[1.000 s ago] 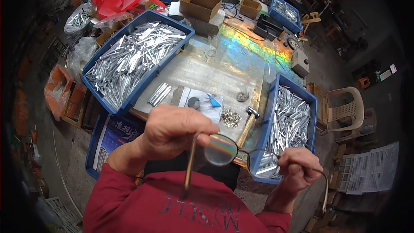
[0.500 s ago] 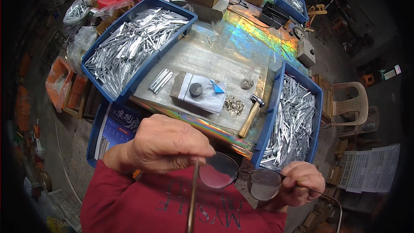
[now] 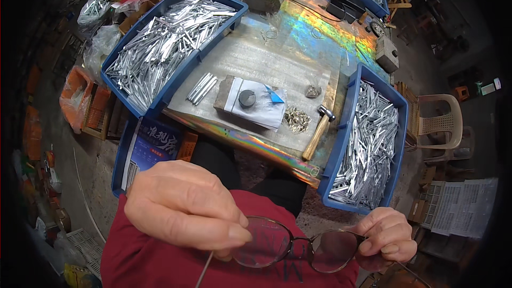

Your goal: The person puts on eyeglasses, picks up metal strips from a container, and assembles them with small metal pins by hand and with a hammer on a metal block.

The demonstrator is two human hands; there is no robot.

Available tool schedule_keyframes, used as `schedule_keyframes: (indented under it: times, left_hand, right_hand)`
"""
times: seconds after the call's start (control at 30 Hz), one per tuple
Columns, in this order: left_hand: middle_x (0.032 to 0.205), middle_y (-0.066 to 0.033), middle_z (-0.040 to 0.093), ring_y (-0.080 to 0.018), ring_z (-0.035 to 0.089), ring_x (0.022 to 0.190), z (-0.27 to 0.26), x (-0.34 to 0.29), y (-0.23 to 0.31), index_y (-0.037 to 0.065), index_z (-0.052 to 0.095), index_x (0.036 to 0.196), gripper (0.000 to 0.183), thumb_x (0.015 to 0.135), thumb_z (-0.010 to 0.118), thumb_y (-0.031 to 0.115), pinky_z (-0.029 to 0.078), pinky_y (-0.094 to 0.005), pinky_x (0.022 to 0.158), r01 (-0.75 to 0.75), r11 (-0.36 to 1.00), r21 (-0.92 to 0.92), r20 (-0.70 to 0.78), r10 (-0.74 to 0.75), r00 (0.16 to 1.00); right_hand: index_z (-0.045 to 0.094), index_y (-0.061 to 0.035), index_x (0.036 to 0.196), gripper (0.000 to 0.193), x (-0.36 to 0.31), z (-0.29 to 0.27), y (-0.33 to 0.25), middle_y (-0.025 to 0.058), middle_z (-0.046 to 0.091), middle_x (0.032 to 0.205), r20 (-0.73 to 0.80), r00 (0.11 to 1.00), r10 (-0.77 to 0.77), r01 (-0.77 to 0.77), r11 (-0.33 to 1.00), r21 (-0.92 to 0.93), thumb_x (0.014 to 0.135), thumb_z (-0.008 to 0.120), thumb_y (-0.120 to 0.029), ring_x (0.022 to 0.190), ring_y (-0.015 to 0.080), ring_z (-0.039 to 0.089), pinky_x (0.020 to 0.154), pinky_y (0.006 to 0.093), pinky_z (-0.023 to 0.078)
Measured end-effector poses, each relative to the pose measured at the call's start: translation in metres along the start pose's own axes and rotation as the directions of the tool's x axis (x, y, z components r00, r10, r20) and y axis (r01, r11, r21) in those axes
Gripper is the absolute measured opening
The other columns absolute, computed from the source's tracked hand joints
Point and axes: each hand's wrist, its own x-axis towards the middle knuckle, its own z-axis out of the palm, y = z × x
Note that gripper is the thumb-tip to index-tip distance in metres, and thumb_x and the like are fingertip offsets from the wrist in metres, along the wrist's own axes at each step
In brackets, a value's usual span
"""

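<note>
A pair of eyeglasses point(image 3: 333, 250) with thin dark metal rims is held in front of my red shirt. My left hand point(image 3: 186, 208) pinches it at the left rim and temple arm, thumb against fingers. On the other side, the curled fingers of my right hand point(image 3: 388, 234) grip the right rim's outer edge, and a thin temple arm runs down below them. Beyond the hands, a block topped with white paper point(image 3: 234, 108) carries a dark grey round piece point(image 3: 247, 98). Beside it lie small metal pins point(image 3: 297, 120) and a wooden-handled hammer point(image 3: 316, 141).
Blue bins full of metal strips stand at the left point(image 3: 165, 48) and right point(image 3: 368, 144) of the table point(image 3: 256, 64). Several strips point(image 3: 202, 89) lie bundled near the block. A plastic chair point(image 3: 440, 120) stands at right. Plastic bags and an orange basket point(image 3: 77, 96) crowd the left.
Both hands and the eyeglasses have shifted lower in view, and the lenses have tilted. The table appears slightly higher, and dark trouser legs now show between it and the shirt.
</note>
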Motion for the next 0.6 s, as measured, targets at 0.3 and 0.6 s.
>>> schedule_keyframes:
  times: [0.3, 0.6]
  left_hand:
    - [0.075, -0.0216, 0.056, -0.0238, 0.056, 0.054, 0.01, -0.001, 0.015, -0.004, 0.056, 0.075, 0.013, 0.067, 0.062, 0.004, 0.049, -0.026, 0.044, -0.073, 0.997, 0.037, -0.135, 0.078, 0.988]
    - [0.066, -0.0104, 0.058, -0.0164, 0.053, 0.046, 0.013, 0.008, 0.023, 0.006, 0.063, 0.077, 0.011, 0.07, 0.061, 0.014, 0.047, -0.0192, 0.04, -0.191, 0.979, 0.073, -0.263, 0.204, 0.943]
  right_hand:
    - [0.045, -0.001, 0.084, 0.018, 0.01, 0.0, -0.005, 0.0098, 0.051, 0.074, 0.021, 0.998, -0.053, 0.046, 0.964, 0.262, 0.071, 0.057, -0.007, 0.037, 0.008, 0.04, 0.035, 0.0231, 0.041]
    - [0.053, -0.0073, 0.089, 0.013, 0.024, 0.013, -0.025, 0.0039, 0.053, 0.067, -0.072, 0.997, -0.013, 0.023, 0.99, 0.139, 0.077, 0.048, -0.013, 0.041, 0.0098, 0.04, 0.04, 0.0243, 0.04]
